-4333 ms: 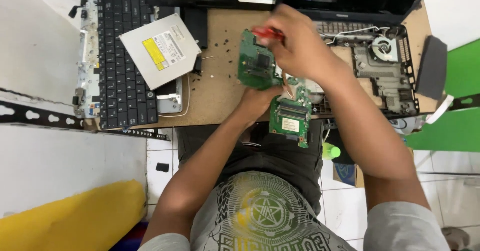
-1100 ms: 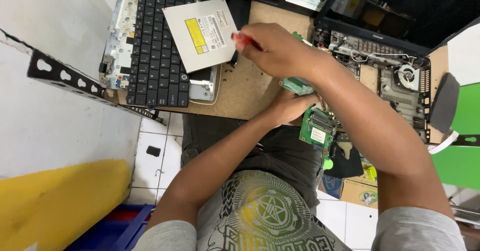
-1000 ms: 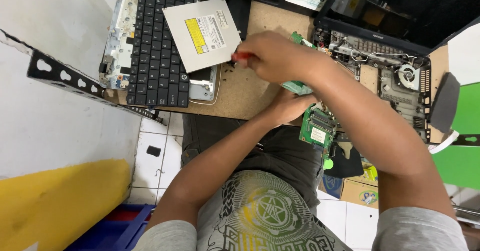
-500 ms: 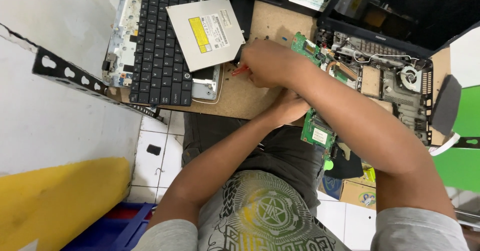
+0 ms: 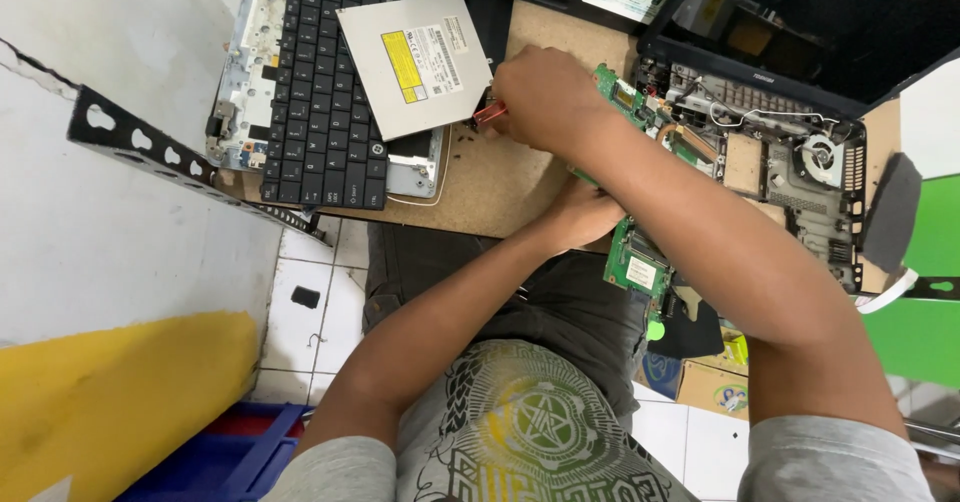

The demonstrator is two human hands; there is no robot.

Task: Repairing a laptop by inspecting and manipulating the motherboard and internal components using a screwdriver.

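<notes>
My right hand (image 5: pixel 543 97) is closed around a red-handled screwdriver (image 5: pixel 489 114), whose tip rests low on the brown board (image 5: pixel 500 187) beside the silver optical drive (image 5: pixel 414 62). My left hand (image 5: pixel 582 212) sits under my right forearm at the board's near edge, gripping a green circuit board (image 5: pixel 640 262). Much of that circuit board is hidden by my arm; its far end (image 5: pixel 625 92) shows beyond my right hand.
A black laptop keyboard (image 5: pixel 325 92) in its grey frame lies at left under the drive. An opened laptop base (image 5: pixel 790 177) with a fan and cables lies at right. A black perforated metal bracket (image 5: pixel 150 147) juts from the white wall.
My right hand has moved left and down with the screwdriver, from over the circuit board to the board surface next to the optical drive. The view has shifted slightly.
</notes>
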